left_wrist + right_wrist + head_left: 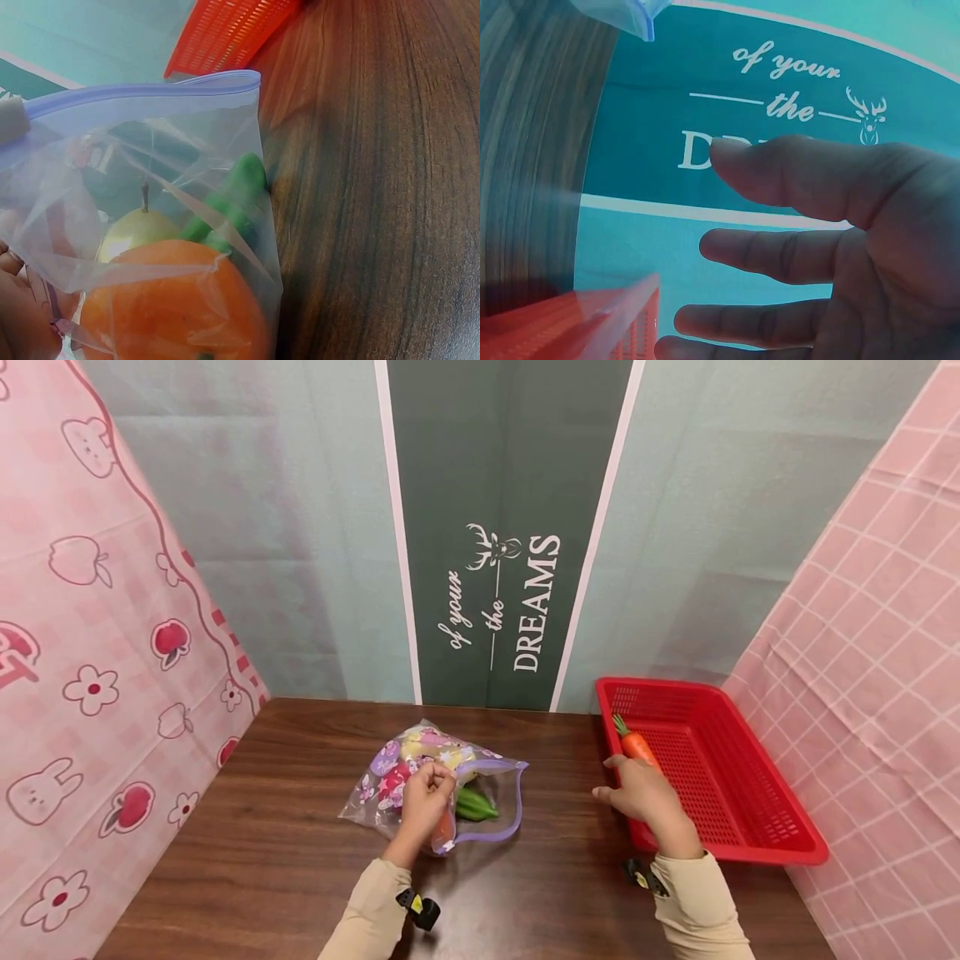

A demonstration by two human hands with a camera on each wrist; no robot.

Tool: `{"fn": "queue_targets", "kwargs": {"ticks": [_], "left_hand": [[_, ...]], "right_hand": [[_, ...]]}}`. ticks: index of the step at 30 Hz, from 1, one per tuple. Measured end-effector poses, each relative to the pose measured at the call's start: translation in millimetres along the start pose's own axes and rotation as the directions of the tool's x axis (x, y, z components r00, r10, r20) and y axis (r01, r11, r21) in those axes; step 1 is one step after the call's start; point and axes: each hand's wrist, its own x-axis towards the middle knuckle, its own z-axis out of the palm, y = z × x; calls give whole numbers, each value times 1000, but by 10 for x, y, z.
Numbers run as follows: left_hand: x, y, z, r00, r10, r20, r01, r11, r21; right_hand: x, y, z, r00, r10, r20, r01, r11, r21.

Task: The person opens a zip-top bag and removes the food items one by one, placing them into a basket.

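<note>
My left hand (pixel 427 795) pinches the near side of a clear zip bag (pixel 356 806) printed with cartoon figures. The bag lies on the table, its mouth with the purple zip strip (pixel 519 797) gaping to the right. Through the plastic show a long green vegetable (pixel 475 805), a yellow pear (pixel 142 229) with a stem and a round orange fruit (pixel 172 300). Fingers spread and nothing held, my right hand (pixel 647 797) hovers at the left rim of a red basket (pixel 772 853). Just beyond its fingers a carrot (pixel 637 746) with a green top lies in the basket, partly covered by the hand.
The brown wooden table (pixel 555 893) runs between bag and basket. Behind it hangs a green cloth (pixel 510 460) with white lettering. Pink patterned cloths stand at both sides, the right one (pixel 862 693) close against the basket.
</note>
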Motion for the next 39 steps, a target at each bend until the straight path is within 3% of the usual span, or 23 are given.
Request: {"fn": "queue_targets", "kwargs": {"ticks": [11,20,27,34,39], "left_hand": [[-11,-26,9,1000,-5,-5,5,1000,-16],[-2,-87,16,1000,-11,-11,11,1000,-25],[12,-202,48,999,25,-38,-25,1000,-9],[58,-429,77,999,-11,-53,12,1000,23],[53,-460,82,999,-11,-50,11,1000,-11]], "right_hand": [[-12,-194,174,999,-19,42,19,1000,1],[43,-405,410,990,-128,-65,133,989,69],[54,-545,625,946,-303,-118,311,949,54],[76,-666,833,891,-409,-199,423,905,34],[106,-737,948,887,-426,-180,439,898,38]]}}
